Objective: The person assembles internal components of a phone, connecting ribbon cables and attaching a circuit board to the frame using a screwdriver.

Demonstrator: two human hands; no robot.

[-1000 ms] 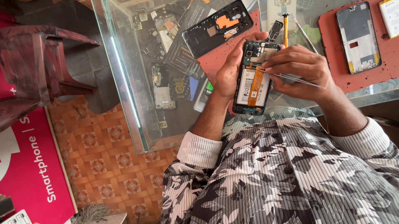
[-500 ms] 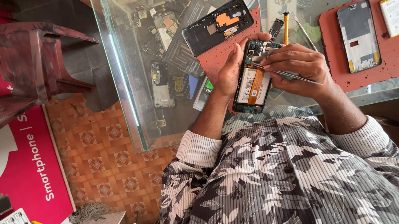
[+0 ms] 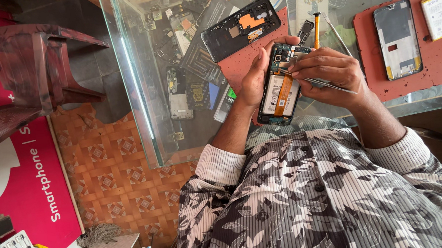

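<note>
Your left hand (image 3: 254,81) cradles the opened phone (image 3: 281,85), back cover (image 3: 240,27) already off just beyond, while your right hand (image 3: 331,72) pinches tweezers (image 3: 323,82) at its still-exposed internals.

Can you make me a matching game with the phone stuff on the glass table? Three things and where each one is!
Things:
1. opened phone
2. tweezers
3. black back cover

Places:
A. lying on the red mat
B. held in the left hand
C. held in the right hand

Pairs: 1-B, 2-C, 3-A
</note>
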